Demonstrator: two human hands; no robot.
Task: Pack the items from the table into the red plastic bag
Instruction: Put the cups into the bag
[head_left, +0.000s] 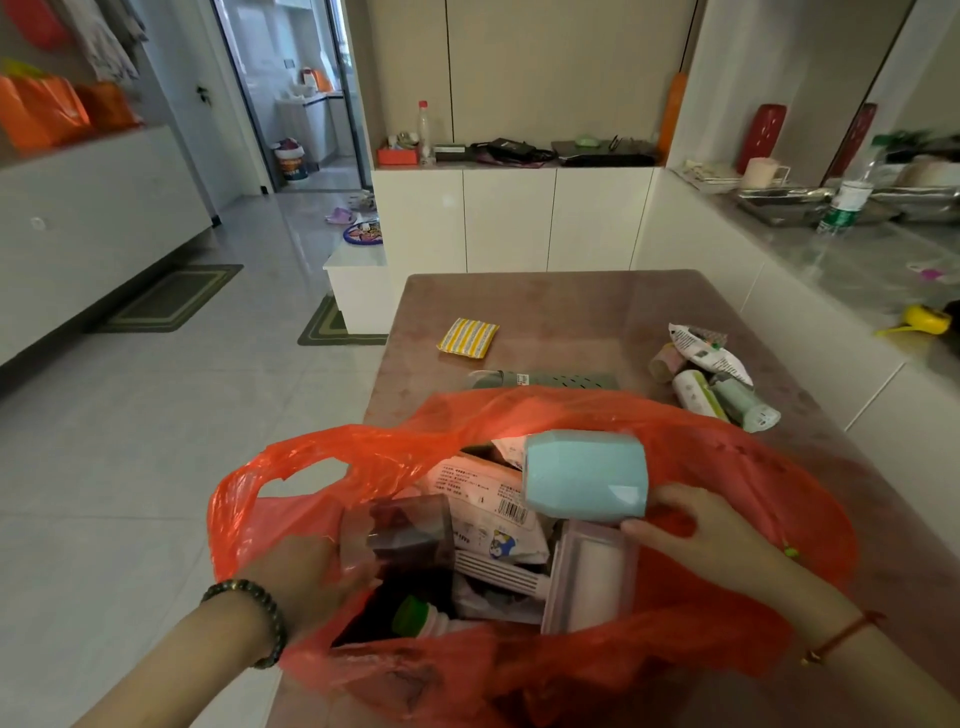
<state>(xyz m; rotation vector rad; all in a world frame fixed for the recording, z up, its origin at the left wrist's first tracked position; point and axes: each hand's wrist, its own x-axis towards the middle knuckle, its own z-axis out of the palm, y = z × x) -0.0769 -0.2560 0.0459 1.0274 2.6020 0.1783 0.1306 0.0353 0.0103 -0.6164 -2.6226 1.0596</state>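
The red plastic bag (727, 639) stands open at the near end of the brown table (571, 306). My left hand (306, 577) grips the bag's left rim. My right hand (696, 530) holds a light blue cup (584, 473) on its side over the bag's mouth. Inside lie a white wipes packet (483, 509), a clear dark box (408, 530), a pale pink case (592, 577) and a green-capped bottle (415, 616). On the table remain a yellow striped sponge (467, 338), a grey-green flat pack (550, 380) and a cluster of tubes and sachets (711, 374).
A grey counter (857, 265) along the right wall carries a bottle (844, 205), trays and a yellow object (927, 319). White cabinets (514, 218) stand behind the table. A white low bench (358, 280) and green mats (171, 299) lie on the tiled floor at left.
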